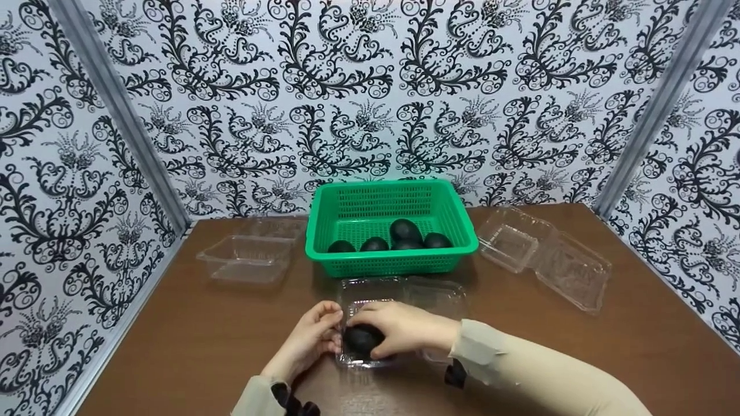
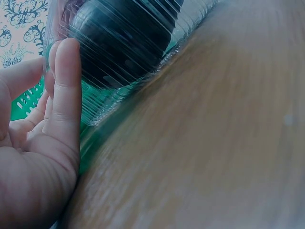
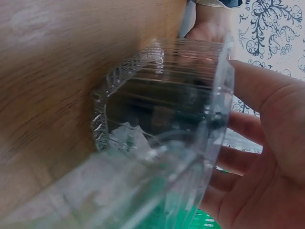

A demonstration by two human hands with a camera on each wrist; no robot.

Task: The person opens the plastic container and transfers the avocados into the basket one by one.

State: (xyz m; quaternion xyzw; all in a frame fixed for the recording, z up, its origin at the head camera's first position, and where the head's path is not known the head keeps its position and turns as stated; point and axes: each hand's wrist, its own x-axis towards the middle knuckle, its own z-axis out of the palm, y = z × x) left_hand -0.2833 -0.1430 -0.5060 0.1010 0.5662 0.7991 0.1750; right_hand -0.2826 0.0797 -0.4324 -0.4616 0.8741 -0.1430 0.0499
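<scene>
A clear hinged plastic container [image 1: 354,363] lies unfolded on the table before me, its lid [image 1: 442,294] to the right. My left hand [image 1: 315,335] pinches its left rim between thumb and fingers; the left wrist view shows the hand [image 2: 52,124] against the ribbed wall. Inside the container, near its front left, sits a black oval object [image 1: 363,340]. My right hand [image 1: 404,329] reaches over the rim and grips it from above, fingers behind and thumb in front. In the right wrist view the hand's [image 3: 267,143] fingertips are hidden behind the container wall.
Behind the container stands a green perforated basket [image 1: 393,266] with several black oval objects [image 1: 404,231] in it. Another open clear container [image 1: 248,260] lies at the left, and a third [image 1: 543,248] at the right. Patterned walls enclose the brown table [image 1: 231,323].
</scene>
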